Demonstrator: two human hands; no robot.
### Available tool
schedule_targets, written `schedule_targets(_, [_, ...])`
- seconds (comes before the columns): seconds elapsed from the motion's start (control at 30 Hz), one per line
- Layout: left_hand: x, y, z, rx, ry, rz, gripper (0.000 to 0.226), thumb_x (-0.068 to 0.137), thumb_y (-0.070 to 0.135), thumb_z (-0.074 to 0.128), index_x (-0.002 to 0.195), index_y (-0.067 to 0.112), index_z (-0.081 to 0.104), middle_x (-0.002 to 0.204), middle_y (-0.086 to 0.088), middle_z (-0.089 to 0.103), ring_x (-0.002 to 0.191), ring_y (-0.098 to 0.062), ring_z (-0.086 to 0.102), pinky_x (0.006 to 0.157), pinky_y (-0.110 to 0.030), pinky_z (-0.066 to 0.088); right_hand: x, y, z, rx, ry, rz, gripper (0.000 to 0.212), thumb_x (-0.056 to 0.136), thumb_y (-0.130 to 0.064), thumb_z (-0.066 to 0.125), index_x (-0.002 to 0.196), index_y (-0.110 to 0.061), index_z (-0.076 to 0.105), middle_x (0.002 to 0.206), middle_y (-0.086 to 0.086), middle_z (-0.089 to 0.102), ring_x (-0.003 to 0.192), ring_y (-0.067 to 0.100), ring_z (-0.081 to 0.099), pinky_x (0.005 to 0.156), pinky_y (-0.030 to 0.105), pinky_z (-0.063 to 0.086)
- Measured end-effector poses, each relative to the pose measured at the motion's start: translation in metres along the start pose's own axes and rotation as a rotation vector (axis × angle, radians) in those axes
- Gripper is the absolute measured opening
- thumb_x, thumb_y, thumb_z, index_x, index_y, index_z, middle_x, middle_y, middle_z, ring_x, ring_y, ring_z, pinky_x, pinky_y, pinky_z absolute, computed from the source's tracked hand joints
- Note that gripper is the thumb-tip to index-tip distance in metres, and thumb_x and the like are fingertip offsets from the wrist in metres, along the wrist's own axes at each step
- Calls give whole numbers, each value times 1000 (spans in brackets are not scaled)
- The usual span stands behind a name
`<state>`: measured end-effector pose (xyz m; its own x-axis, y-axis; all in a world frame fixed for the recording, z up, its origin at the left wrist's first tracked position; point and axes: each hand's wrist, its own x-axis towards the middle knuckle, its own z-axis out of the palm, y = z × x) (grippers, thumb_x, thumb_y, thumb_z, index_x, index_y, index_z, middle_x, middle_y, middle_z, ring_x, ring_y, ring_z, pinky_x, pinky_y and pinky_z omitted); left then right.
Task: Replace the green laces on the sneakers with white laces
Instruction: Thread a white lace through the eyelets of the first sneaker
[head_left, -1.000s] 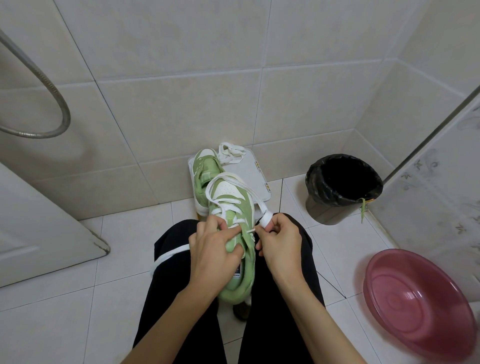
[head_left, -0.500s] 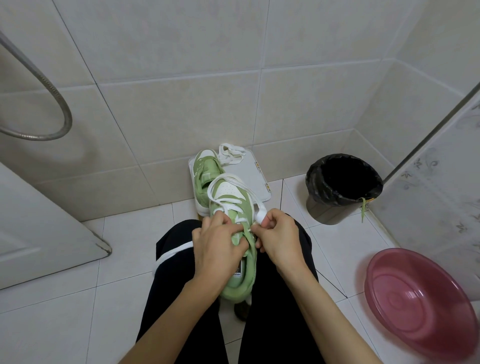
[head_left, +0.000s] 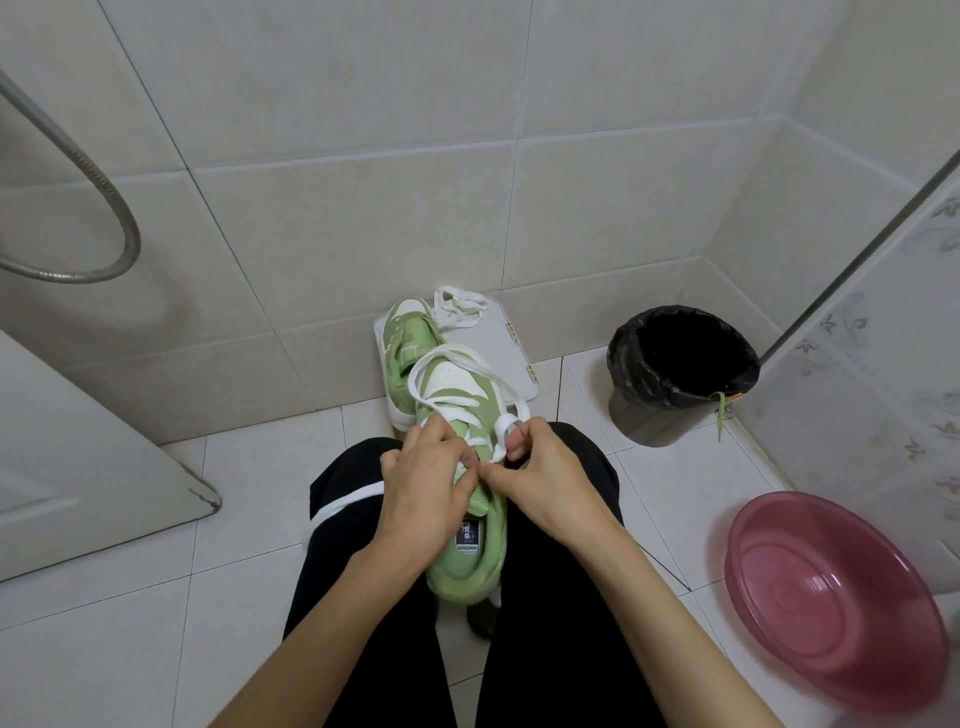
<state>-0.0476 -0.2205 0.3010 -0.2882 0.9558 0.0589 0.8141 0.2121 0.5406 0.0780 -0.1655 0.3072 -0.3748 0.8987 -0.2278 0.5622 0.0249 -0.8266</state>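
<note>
Across the person's lap, between the knees of the black trousers, lies a green sneaker (head_left: 467, 571), heel toward the body and toe pointing at the wall, probably set there so the eyelets face up within easy reach. Left hand (head_left: 426, 493) has its fingers curled over the near side of the upper, clamping the shoe steady. Right hand (head_left: 545, 483) pinches the white lace (head_left: 415, 375) with thumb and forefinger pressed together, a turn of lace looped round one finger, likely to keep it taut while the end is fed through an eyelet. That lace looks flat and broad; it crosses the lower eyelets and arcs in a loose loop over the toe, so lacing seems about half done. Past the knees, on a white board (head_left: 511, 343) leaning at the foot of the wall, the second sneaker (head_left: 405, 338) waits with no lace showing, and a spare white lace (head_left: 460, 306) sits bunched at the board's far edge. A green lace (head_left: 720, 415) hangs over the rim of the bin (head_left: 649, 421), apparently discarded
</note>
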Motion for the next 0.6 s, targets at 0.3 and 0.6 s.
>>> schedule_targets(0.3, [-20, -25, -48, 147, 6, -77, 7, 90, 21, 58, 88, 19, 64, 93, 10, 37, 98, -14, 44, 78, -29, 31, -1, 3, 2, -231, 126, -139, 25, 84, -25, 60, 91, -15, 38, 71, 2, 57, 67, 26, 56, 58, 35, 42])
schedule_targets(0.6, [-10, 0, -34, 229, 39, 177, 43, 85, 41, 59, 123, 22, 56, 120, 2, 46, 113, -18, 41, 88, -32, 29, -8, 13, -1, -234, 32, -279, 14, 88, -26, 64, 84, -13, 60, 77, -1, 60, 67, 11, 52, 67, 26, 45])
